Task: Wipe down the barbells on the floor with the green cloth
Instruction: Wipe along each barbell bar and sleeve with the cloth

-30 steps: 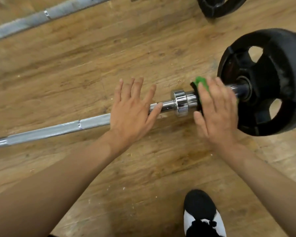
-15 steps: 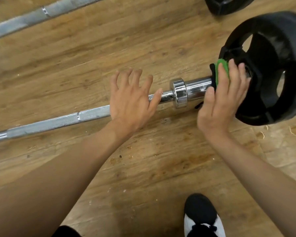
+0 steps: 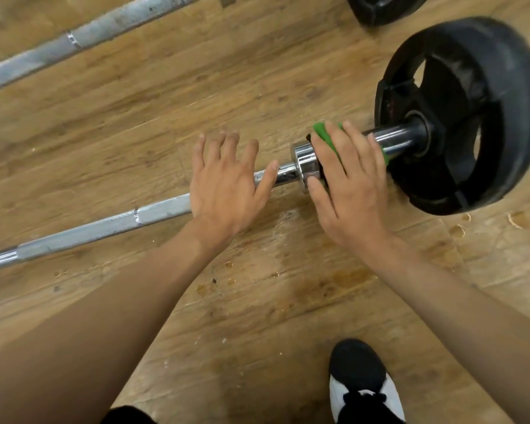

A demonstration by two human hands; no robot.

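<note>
A steel barbell (image 3: 110,226) lies across the wooden floor, running from the left edge up to a black weight plate (image 3: 459,114) on its right sleeve. My left hand (image 3: 227,185) rests flat on the shaft just left of the chrome collar (image 3: 302,162), fingers spread, holding nothing. My right hand (image 3: 346,182) presses the green cloth (image 3: 326,133) over the chrome sleeve, right beside the collar. Most of the cloth is hidden under my palm. A stretch of bare sleeve (image 3: 395,137) shows between my fingers and the plate.
A second barbell (image 3: 83,41) lies across the upper left of the floor. Another black plate (image 3: 383,9) sits at the top edge. My black and white shoe (image 3: 363,387) stands at the bottom right. Scuffs and small chips mark the floorboards.
My right hand with the cloth has slid left along the sleeve, from against the plate back to the collar. My left hand has stayed on the shaft.
</note>
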